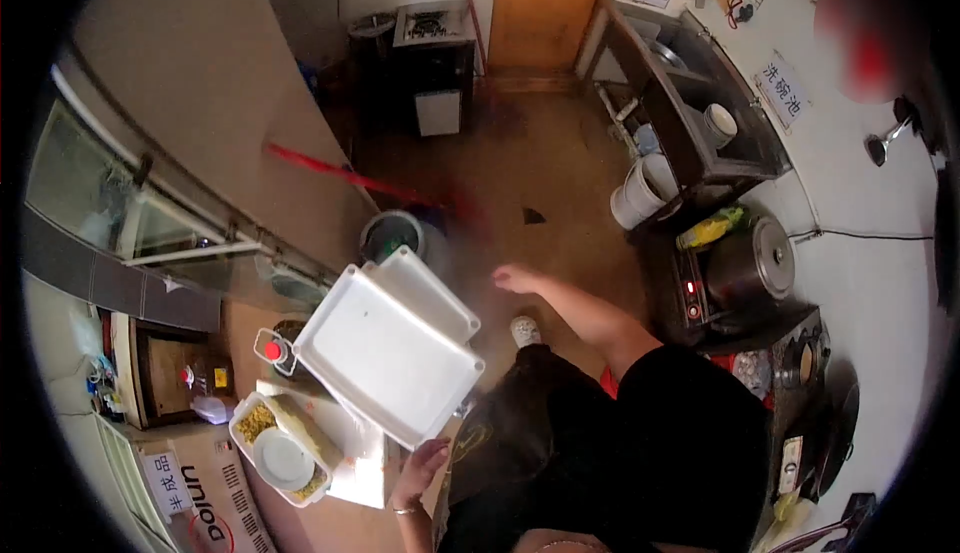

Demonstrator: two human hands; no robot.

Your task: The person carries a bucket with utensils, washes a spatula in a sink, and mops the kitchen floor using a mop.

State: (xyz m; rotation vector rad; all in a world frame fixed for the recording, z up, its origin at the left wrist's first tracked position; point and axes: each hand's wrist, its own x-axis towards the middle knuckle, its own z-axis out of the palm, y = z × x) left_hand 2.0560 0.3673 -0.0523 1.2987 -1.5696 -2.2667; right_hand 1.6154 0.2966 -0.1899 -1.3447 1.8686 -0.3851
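Note:
My left hand [424, 469] is at the near corner of a white plastic tray [395, 358], its fingers loosely bent; I see no clear grip on the tray. Another white tray [425, 288] lies under it, turned at a different angle. My right hand [516, 278] reaches forward over the floor, holding nothing, with its fingers partly spread. Left of the trays, a white bowl [284, 459] sits in a plastic tub [325, 478] of yellowish food.
A grey bin [392, 238] stands beyond the trays, near a red pole [320, 168]. On the right are a sink unit [690, 118], a white bucket [635, 198] and a large steel pot [750, 263]. A jug with a red cap [273, 351] stands left.

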